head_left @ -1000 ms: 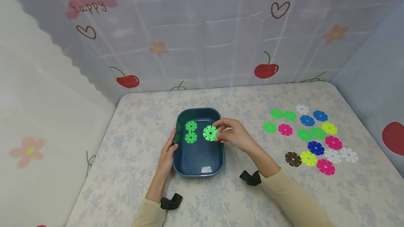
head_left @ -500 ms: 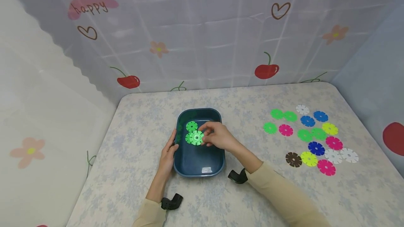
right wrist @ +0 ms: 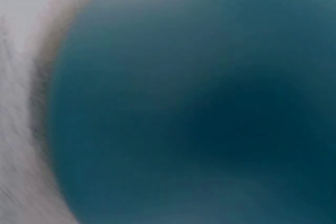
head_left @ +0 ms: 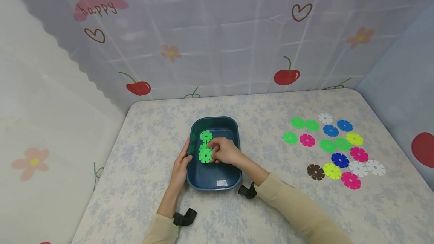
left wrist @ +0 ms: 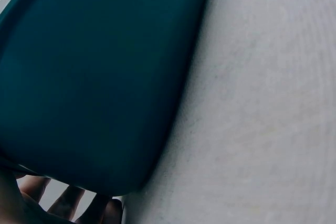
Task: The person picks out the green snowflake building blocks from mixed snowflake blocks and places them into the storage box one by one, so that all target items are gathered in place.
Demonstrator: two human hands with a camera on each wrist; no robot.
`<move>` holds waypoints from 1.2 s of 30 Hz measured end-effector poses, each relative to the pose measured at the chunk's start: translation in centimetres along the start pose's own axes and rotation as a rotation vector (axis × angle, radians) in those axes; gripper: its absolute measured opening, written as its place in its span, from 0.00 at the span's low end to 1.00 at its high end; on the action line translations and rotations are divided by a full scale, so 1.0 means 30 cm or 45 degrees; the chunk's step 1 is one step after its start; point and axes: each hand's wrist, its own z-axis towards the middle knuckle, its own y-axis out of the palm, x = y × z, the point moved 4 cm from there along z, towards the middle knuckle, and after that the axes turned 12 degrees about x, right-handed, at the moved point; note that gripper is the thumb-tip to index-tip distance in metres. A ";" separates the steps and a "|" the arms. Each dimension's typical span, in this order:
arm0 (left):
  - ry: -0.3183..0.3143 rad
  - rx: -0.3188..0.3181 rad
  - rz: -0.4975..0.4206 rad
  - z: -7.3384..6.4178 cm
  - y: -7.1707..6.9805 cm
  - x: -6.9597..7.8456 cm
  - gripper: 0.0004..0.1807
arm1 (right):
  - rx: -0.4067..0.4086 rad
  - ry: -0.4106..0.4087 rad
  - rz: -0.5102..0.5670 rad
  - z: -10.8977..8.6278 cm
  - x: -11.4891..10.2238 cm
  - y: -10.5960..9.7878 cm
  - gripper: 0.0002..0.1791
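Observation:
My left hand [head_left: 179, 166] holds the left side of a dark blue rectangular tray [head_left: 203, 178], thumb at the rim and fingers along the outer wall. In the left wrist view the fingers [left wrist: 65, 203] show at the edge of the tray [left wrist: 94, 77]. Reaching into the tray, my right hand [head_left: 226, 151] pinches a green notched plastic disc [head_left: 203, 158] low over the tray floor. It partly covers a second green disc [head_left: 203, 146]. A third green disc [head_left: 206, 136] lies just beyond that one. Only the blurred tray [right wrist: 157, 103] and tabletop appear in the right wrist view.
Several notched discs lie spread on the right of the table: green [head_left: 297, 122], pink [head_left: 307, 140], blue [head_left: 344, 125], yellow [head_left: 332, 171], white [head_left: 375, 167] and brown [head_left: 315, 171]. A patterned curtain [head_left: 217, 33] hangs behind the table's back edge.
My right hand has moved left and then slightly nearer within the tray, bringing the pinched green disc over beside the two lying there. The left hand stays on the tray's side.

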 end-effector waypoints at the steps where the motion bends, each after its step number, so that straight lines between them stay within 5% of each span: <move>1: -0.001 -0.002 -0.001 0.000 0.000 0.000 0.30 | -0.006 0.009 0.000 0.001 0.004 0.006 0.14; 36: 0.010 -0.007 0.020 0.003 -0.006 -0.004 0.30 | -0.019 0.038 -0.195 0.003 0.026 0.054 0.15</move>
